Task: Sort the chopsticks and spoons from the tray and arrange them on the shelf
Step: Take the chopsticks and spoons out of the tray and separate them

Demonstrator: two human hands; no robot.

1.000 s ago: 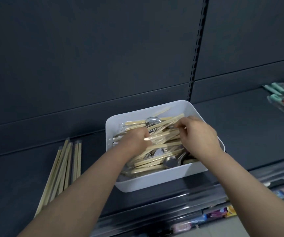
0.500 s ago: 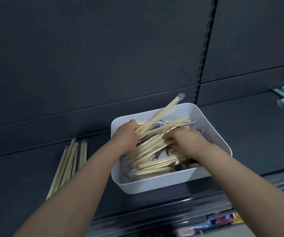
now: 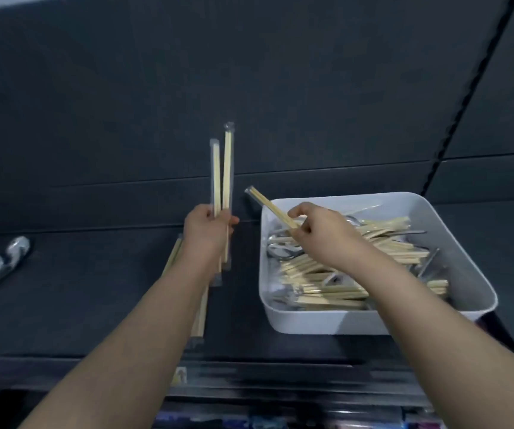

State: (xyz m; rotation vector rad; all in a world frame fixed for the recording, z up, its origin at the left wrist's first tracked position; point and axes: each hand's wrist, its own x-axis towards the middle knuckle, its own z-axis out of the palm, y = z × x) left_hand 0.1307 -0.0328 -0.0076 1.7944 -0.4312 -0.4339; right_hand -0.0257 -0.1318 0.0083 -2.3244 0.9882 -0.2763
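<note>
A white tray (image 3: pixel 466 292) stands on the dark shelf (image 3: pixel 94 289) at the right, full of wrapped wooden chopsticks (image 3: pixel 326 289) mixed with metal spoons (image 3: pixel 280 250). My left hand (image 3: pixel 207 232) grips two wrapped chopstick pairs (image 3: pixel 222 178) upright, to the left of the tray. Over the tray's left part, my right hand (image 3: pixel 320 233) pinches another wrapped chopstick pair (image 3: pixel 269 207) that points up and to the left. Several chopstick pairs (image 3: pixel 200 317) lie on the shelf under my left forearm, partly hidden.
Two metal spoons (image 3: pixel 1 258) lie on the shelf at the far left. A dark back panel rises behind the shelf. The shelf's front rail (image 3: pixel 265 379) runs along the bottom, with coloured goods below it.
My left hand lifted two chopstick pairs out of the tray and moved left, holding them upright. My right hand picked up another pair. The view shifted left, showing the spoons.
</note>
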